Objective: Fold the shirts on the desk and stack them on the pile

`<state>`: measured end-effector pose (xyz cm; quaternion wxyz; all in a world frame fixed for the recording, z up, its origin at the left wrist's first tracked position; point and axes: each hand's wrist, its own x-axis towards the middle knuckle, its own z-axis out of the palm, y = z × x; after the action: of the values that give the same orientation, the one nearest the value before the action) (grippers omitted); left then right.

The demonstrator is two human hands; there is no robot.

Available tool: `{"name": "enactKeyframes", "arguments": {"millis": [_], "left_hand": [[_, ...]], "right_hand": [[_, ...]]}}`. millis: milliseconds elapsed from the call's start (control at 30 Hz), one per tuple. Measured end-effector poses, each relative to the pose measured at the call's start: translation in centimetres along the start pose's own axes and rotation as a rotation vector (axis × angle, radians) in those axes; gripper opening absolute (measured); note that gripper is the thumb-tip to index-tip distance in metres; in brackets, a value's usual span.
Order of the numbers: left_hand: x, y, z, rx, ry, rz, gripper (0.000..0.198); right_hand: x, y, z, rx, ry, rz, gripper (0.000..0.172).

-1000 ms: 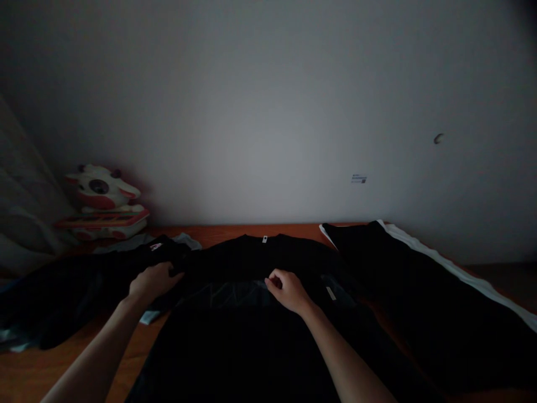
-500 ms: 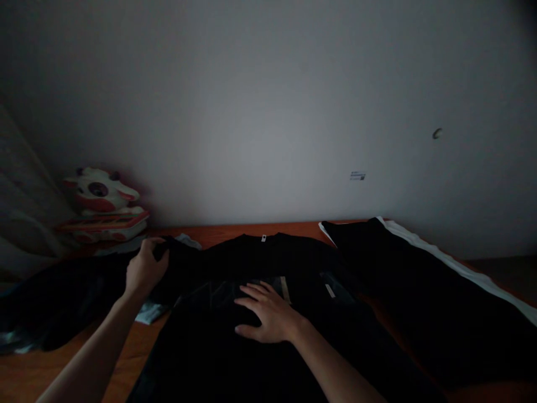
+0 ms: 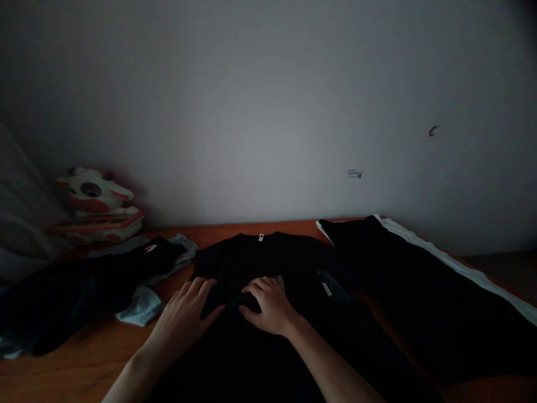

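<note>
A black top (image 3: 268, 252) lies spread on the orange-brown wooden surface (image 3: 84, 358), its small white neck label near the wall. My left hand (image 3: 188, 308) rests on the left part of the dark clothing, fingers apart and thumb pointing right. Just to its right, my right hand (image 3: 268, 305) lies on the same dark cloth with thumb and fingers spread. Beside its fingertips is a pale strip (image 3: 281, 283), partly covered. Another small white label (image 3: 326, 289) shows on a dark patch further right. Neither hand has anything gripped.
Piled dark and light blue clothes (image 3: 140, 305) lie at the left. Behind them a cow-shaped toy (image 3: 98, 193) with a keyboard stands against the wall. On the right are black garments (image 3: 403, 274) with a white edge. A pale curtain (image 3: 25, 196) hangs at the far left.
My left hand has moved right and nearer, letting go of a black sleeve that was raised at the left. That cloth no longer stretches over the left pile. My right hand has barely shifted.
</note>
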<state>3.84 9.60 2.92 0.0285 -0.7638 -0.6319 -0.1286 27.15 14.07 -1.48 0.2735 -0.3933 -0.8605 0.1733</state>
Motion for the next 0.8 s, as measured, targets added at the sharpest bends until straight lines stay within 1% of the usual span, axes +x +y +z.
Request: {"name": "enactKeyframes", "arguments": {"millis": [33,133,167,233,300,367,467,533,567,633,667,700,733,800], "left_hand": [[-1.0,-0.5,0.4,0.055,-0.013,-0.071,0.058],[-2.9,-2.5,0.9,0.15,-0.035,-0.232,0.079],[-3.3,-3.2,0.9,0.159,-0.042,-0.263,0.082],[-3.6,-4.6,0.6,0.139,-0.066,-0.288,0.075],[-3.8,-5.5,0.0,0.091,-0.105,-0.28,0.058],[-3.9,-6.0,-0.9,0.038,-0.153,-0.242,0.042],[-4.5,-6.1,-2.8,-0.076,-0.185,-0.109,0.036],[-4.8,-6.1,-3.9,-0.166,-0.213,-0.046,0.036],[-4.7,-6.2,-4.3,-0.19,-0.242,-0.047,0.038],[-4.1,-6.4,-4.6,-0.191,-0.29,-0.093,0.045],[-3.4,-6.5,-4.5,-0.18,-0.294,-0.116,0.048],[-2.7,-6.6,-4.2,-0.156,-0.273,-0.134,0.05],[-1.7,-6.6,-3.7,-0.115,-0.226,-0.157,0.05],[0.2,-6.4,-2.5,-0.006,-0.106,-0.229,0.043]], "right_hand": [[0.1,0.0,-0.2,-0.018,-0.015,-0.019,0.036],[0.2,0.0,-0.6,-0.028,-0.056,-0.052,0.044],[0.2,0.1,-0.7,-0.022,-0.065,-0.045,0.044],[0.2,0.1,-0.6,-0.002,-0.08,-0.019,0.034],[0.1,0.1,-0.5,0.035,-0.088,-0.007,0.025],[0.0,0.0,-0.6,0.105,-0.09,-0.011,0.02],[-0.1,0.0,-1.2,0.314,-0.125,0.049,0.018],[-0.1,0.1,-1.9,0.506,-0.234,0.138,0.023],[-0.2,0.2,-2.2,0.587,-0.32,0.179,0.029],[-0.2,0.4,-2.6,0.68,-0.486,0.236,0.043],[-0.2,0.5,-2.6,0.697,-0.525,0.252,0.048],[-0.2,0.5,-2.5,0.707,-0.525,0.262,0.052],[-0.2,0.5,-2.3,0.714,-0.489,0.264,0.054],[-0.2,0.3,-1.6,0.709,-0.337,0.266,0.054]]}}
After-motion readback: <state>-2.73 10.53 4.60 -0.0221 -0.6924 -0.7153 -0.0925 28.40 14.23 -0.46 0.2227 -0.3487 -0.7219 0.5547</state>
